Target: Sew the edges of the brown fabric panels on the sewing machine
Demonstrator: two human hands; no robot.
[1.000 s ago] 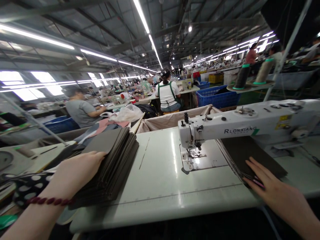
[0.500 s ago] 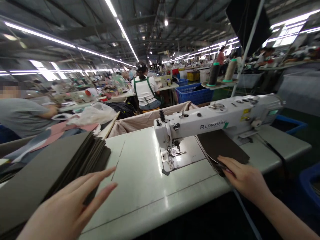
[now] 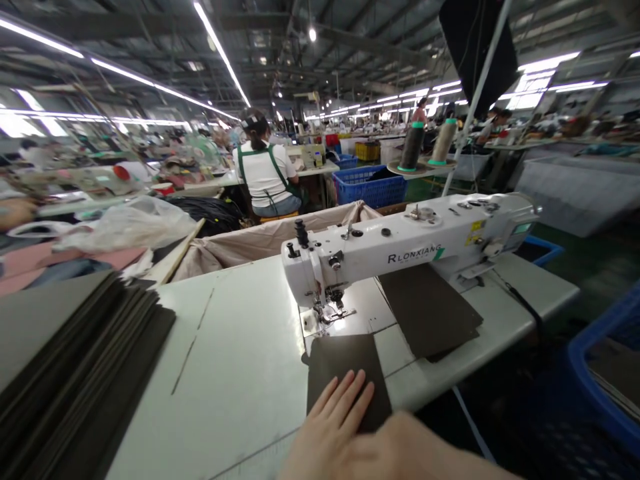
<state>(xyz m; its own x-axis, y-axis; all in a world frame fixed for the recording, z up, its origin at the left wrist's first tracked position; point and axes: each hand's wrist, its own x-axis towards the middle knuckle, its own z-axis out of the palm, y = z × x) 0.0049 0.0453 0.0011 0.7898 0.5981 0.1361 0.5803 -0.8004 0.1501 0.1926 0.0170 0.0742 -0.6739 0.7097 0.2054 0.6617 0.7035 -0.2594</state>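
A white sewing machine (image 3: 400, 247) stands on the pale green table (image 3: 240, 333). My left hand (image 3: 335, 423) lies with fingers spread on a dark grey-brown fabric piece (image 3: 345, 357), just in front of the needle area. Across its wrist comes my right hand (image 3: 400, 443), blurred, its fingers hidden, so what it holds cannot be made out. More dark pieces (image 3: 427, 310) lie under the machine arm. A thick stack of dark pieces (image 3: 95, 360) fills the table's left side.
Thread cones (image 3: 413, 147) stand on a holder behind the machine. Beyond the table are a cloth-lined bin (image 3: 260, 243), a seated person in a green apron (image 3: 265, 167) and a blue basket (image 3: 370, 187). Another blue basket (image 3: 580, 360) is at the right.
My left hand has moved right from beside the stack onto a dark piece now before the needle. My right hand has left the pieces under the machine arm and come left. The view has shifted.
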